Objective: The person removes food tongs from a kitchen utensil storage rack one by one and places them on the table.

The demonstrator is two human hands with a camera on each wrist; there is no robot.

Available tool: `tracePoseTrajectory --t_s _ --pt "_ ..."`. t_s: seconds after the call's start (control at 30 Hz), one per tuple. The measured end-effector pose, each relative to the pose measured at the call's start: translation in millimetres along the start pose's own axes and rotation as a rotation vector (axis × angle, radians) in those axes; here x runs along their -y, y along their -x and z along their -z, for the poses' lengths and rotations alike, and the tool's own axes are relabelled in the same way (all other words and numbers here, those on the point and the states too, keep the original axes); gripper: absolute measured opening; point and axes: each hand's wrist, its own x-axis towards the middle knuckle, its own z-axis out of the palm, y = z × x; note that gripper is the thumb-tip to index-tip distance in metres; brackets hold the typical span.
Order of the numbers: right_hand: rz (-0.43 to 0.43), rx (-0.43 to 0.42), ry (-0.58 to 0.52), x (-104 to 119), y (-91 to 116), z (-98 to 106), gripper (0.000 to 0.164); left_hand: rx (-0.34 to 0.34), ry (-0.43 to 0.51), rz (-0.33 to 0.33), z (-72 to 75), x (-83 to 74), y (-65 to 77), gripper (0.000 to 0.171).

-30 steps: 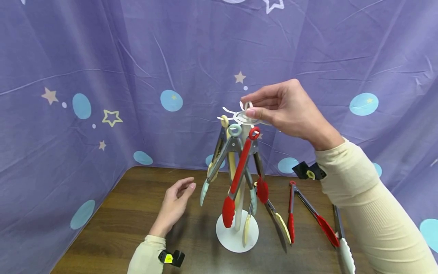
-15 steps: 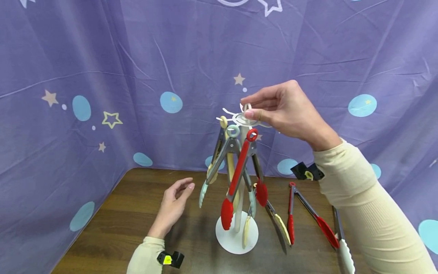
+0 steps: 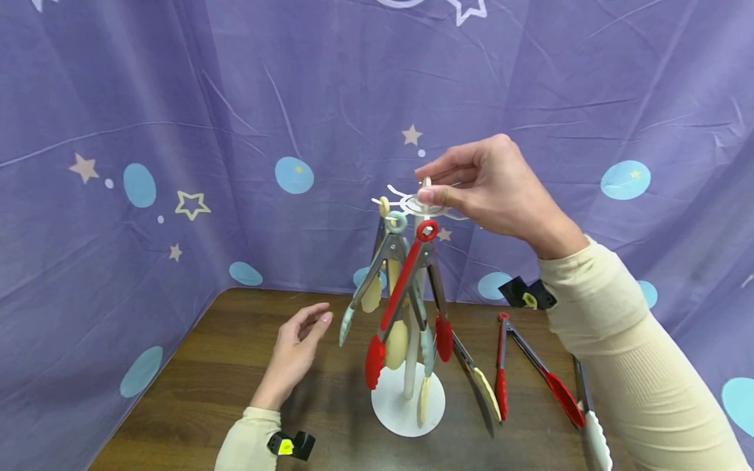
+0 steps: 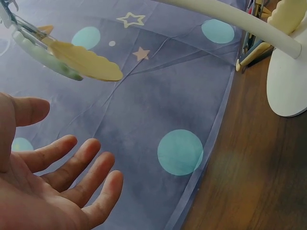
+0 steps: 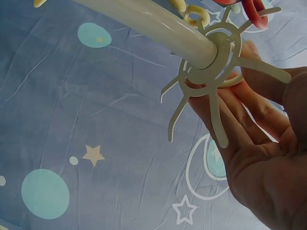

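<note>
We find the white rack top [image 3: 406,205] turned slightly, carrying the hanging red tongs [image 3: 402,286] and mint tongs [image 3: 374,276] leftward; the cream tongs [image 3: 372,296] behind show broader heads, though overlap partly hides how far they swing.

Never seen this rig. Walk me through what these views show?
No robot here: a person works with two bare hands. The head view looks forward and down from the person's head; each wrist view is taken from a wrist and looks at that hand. The right hand pinches the loop atop a white stand. From it hang red tongs, mint tongs and yellow tongs. The left hand is open and holds nothing. On the table, near the stand's base, lie loose yellow tongs, loose red tongs and white-tipped tongs.
</note>
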Motion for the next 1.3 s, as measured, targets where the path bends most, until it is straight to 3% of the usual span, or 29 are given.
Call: tracePoseTrajectory --t_s 0.2,0.87,1.3 --pt "0.019 -0.020 0.050 1 -1 0 0.018 0.010 -0.006 0.010 0.5 -0.5 -1.4 0.038" --pt "0.067 -0.075 0.272 8 -2 -1 0.018 -0.009 0.011 -0.046 5.7 -11.3 -1.2 0.037" --pt "0.074 -0.101 0.308 11 -3 -3 0.018 -0.056 0.100 -0.147 3.1 -32.0 0.7 0.036"
